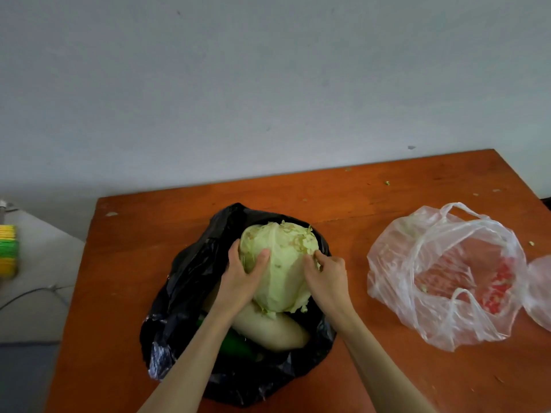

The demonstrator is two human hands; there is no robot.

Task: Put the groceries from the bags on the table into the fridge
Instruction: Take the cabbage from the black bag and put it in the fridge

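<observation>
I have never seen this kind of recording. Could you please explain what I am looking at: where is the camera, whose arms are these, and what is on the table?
There is no machine here. The one picture comes from a camera worn on a person's head, looking forward and down, so the two bare arms are that person's own. The left hand and the right hand grip a pale green cabbage from both sides. It sits in an open black bag on an orange-brown table. Under the cabbage lie a pale long vegetable and something dark green. To the right is a clear plastic bag with something red inside.
</observation>
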